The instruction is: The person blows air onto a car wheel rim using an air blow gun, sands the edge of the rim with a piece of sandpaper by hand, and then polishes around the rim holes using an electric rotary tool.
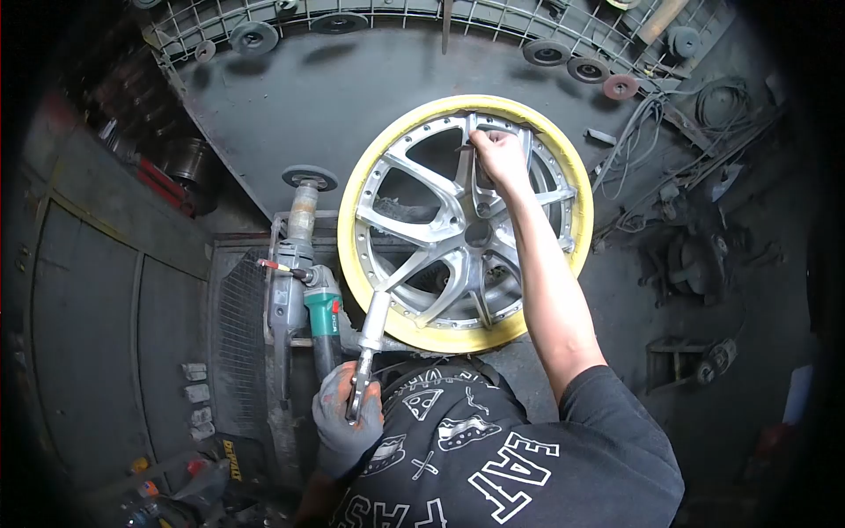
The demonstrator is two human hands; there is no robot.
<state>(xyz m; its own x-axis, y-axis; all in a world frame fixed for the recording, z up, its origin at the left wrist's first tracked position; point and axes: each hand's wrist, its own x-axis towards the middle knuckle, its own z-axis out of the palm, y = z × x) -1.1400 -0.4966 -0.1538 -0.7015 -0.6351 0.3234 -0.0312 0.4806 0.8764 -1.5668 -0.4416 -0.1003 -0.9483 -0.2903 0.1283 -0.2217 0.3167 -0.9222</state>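
Observation:
A silver multi-spoke wheel (pixel 478 232) with yellow covering round its rim stands in front of me. My left hand (pixel 348 414), in a grey glove with orange stains, is wrapped round the handle of a tool with a pale cylindrical end (pixel 375 321), which reaches the wheel's lower left edge. My right hand (pixel 502 161) is bare and lies at the top of the wheel, by an upper spoke. Its fingers are curled in, and whatever they may hold is too small to name.
A green angle grinder (pixel 324 312) lies left of the wheel, beside a grey machine with a round disc (pixel 310 178). Several discs hang on a wire rack (pixel 396 11) along the top. Coiled cables (pixel 647 123) and dark equipment (pixel 695 260) are on the right.

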